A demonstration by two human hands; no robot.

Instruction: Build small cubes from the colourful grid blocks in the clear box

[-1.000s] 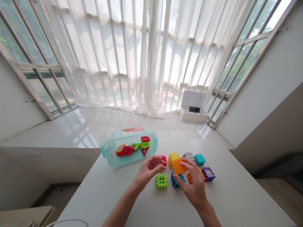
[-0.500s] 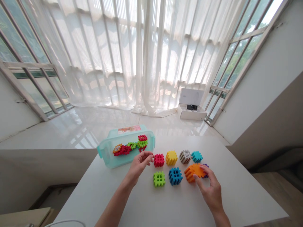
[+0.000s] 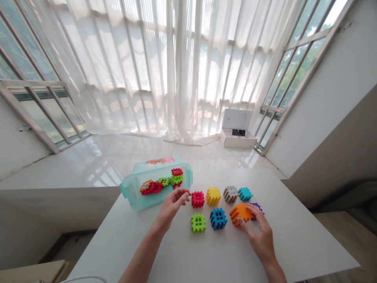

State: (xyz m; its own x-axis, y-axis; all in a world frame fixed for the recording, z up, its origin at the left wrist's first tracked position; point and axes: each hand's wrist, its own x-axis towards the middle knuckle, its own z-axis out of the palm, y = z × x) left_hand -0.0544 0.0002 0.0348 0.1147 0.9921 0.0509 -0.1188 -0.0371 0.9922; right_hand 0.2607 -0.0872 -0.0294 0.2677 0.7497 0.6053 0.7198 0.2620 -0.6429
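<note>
My right hand (image 3: 256, 232) grips an orange interlocking waffle block (image 3: 240, 214) from both sides, thumb at the front and fingers at the back, on the white table (image 3: 279, 243). A purple block (image 3: 257, 208) is partly hidden behind those fingers. My left hand (image 3: 173, 202) holds nothing, its fingertips just apart from a red block (image 3: 198, 199). A yellow block (image 3: 213, 196), a grey block (image 3: 230, 194), a teal block (image 3: 244, 194), a green block (image 3: 198, 222) and a blue block (image 3: 218, 219) stand nearby. Several more colored pieces (image 3: 160, 184) lie inside a clear turquoise plastic box (image 3: 132, 192).
The turquoise box sits near the table's far left edge. Beyond the table lies a glossy white floor, with a white open box holding a phone (image 3: 238, 133) by sheer curtains and barred windows. A white cable (image 3: 85, 278) shows at the bottom left.
My right hand has moved right, taking the orange piece from above the blue block to the right-hand blocks. My left hand has drawn slightly back. The view has shifted a little.
</note>
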